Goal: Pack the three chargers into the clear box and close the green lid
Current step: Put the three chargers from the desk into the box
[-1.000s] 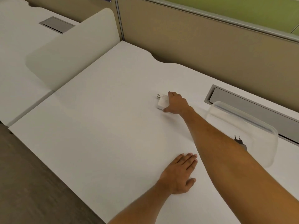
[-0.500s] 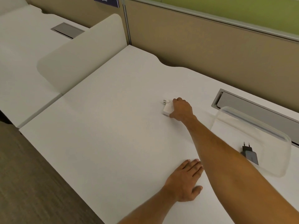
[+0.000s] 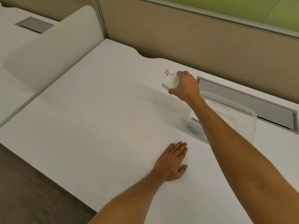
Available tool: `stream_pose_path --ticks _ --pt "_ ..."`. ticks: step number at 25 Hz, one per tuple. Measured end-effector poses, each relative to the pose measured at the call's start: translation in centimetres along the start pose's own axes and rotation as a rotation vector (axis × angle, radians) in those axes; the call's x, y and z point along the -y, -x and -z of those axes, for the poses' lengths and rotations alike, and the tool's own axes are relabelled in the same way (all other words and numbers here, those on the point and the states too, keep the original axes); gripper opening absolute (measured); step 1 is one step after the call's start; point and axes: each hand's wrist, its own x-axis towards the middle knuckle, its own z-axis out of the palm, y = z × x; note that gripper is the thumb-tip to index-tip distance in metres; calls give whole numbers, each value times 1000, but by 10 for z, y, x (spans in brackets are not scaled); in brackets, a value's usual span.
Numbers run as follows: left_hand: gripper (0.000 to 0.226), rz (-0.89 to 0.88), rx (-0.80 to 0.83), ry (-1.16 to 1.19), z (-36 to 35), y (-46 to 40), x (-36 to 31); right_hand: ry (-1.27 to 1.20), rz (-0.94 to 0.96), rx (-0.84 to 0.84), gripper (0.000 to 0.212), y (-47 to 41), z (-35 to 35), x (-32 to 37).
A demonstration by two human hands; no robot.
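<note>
My right hand (image 3: 186,85) has the white charger (image 3: 170,80) pinched across its flat sides, at about one o'clock on the desk (image 3: 97,126), its prongs pointing away to eleven. I judge it light, rigid and smooth, best gripped on the body. The clear box (image 3: 252,117) sits near, toward four. My left hand (image 3: 173,162) lies flat, fingers together.

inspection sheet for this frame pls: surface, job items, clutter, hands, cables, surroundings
Surface: white desk, bare.
Job's things: white two-pin charger in the right hand; clear plastic box open, a dark charger inside, mostly hidden by the forearm; third charger and green lid not seen.
Clutter: nothing seen.
Grippers: right hand fingers closed on the white charger; left hand flat on the desk.
Cables: nothing seen.
Surroundings: grey cable hatch, beige partition.
</note>
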Motion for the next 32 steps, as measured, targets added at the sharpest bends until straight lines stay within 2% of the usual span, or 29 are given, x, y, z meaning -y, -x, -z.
stream_pose_path --ticks 7,11,19,23,28,30,32 --pt "68 -18 -5 -8 -1 -1 0 -84 -324 -89 75 53 40 -58" --pt "67 -22 -25 -2 -1 0 0 -42 -477 -10 70 75 40 -92" --pt "66 -19 -42 -8 2 1 -1 81 -512 282 76 88 3 -129" --pt "64 -9 -38 -5 7 2 -3 79 -518 329 75 84 -8 -134" --pt "64 -11 -36 -2 8 2 -2 35 -507 309 70 86 -10 -138" --pt "64 -13 -38 -9 6 2 -2 27 -496 226 65 88 -3 -139" --pt "65 -20 -40 -14 4 1 0 -8 -480 61 56 92 13 -142"
